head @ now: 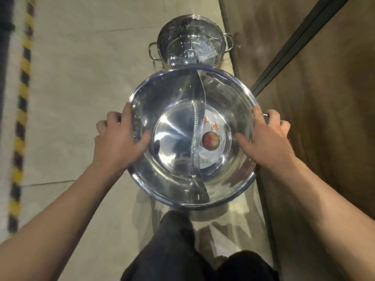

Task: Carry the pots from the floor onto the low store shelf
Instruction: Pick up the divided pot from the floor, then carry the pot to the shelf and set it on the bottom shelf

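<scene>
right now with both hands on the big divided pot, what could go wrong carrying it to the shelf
1. The left hand and right hand hold the divided pot at opposite rims, thumbs inside on shiny steel; either grip might slip and tip it.
2. The tall pot stands on the floor just ahead, partly hidden by the carried one, so a foot could knock it.
3. The shelf edge lies close on the right; the rim may clip it.

Open floor (71, 98) is lying to the left; a lidded stockpot (191, 40) is blocking ahead, a brown shelf (316, 98) crowding the right.
</scene>
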`<state>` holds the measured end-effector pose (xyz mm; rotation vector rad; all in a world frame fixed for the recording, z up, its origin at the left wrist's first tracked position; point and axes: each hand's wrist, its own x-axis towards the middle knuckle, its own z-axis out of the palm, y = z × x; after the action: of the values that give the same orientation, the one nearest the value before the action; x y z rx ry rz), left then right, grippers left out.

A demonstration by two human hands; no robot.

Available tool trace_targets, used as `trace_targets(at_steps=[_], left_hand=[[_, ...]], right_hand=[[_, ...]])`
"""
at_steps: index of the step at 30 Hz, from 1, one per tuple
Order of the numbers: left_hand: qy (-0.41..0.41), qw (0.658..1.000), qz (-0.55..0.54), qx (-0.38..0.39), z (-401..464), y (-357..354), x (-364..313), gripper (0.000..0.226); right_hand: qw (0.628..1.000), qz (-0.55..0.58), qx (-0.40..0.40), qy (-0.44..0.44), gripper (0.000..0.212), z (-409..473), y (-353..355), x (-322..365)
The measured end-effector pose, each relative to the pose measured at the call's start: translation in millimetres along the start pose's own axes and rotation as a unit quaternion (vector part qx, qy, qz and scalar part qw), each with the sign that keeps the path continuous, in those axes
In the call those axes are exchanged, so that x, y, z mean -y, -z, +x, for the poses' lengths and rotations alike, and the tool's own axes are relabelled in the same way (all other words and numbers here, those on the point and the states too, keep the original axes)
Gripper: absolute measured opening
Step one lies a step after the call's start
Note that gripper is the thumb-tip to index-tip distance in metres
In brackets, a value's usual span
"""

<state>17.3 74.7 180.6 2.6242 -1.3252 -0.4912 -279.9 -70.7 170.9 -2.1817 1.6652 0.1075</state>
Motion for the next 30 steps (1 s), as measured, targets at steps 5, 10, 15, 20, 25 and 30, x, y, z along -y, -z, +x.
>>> trace_targets(at_steps=[5,10,15,20,25,30], left_hand=[[0.019,1.000,-0.005,-0.011,-50,150,-30,0.079],[0.026,0.999,-0.013,-0.040,-128,300,-63,0.079],[0.055,0.996,-0.039,-0.066,-232,417,-88,0.084],[0.047,0.993,-0.047,-0.100,-320,496,-82,0.078],[0.067,0.990,-0.053,-0.113,-375,549,-57,0.082],[0.090,0.986,-0.060,-0.124,-420,581,-23,0.072]], right_hand=[[1.000,0.003,0.000,0.011,0.083,-58,136,50],[1.000,0.020,-0.020,0.009,0.079,-137,275,93],[0.996,0.017,-0.059,0.066,0.075,-235,387,116],[0.992,-0.011,-0.066,0.107,0.073,-321,463,137],[0.988,-0.023,-0.060,0.144,0.067,-379,505,170],[0.976,-0.059,-0.088,0.191,0.070,-422,525,215]])
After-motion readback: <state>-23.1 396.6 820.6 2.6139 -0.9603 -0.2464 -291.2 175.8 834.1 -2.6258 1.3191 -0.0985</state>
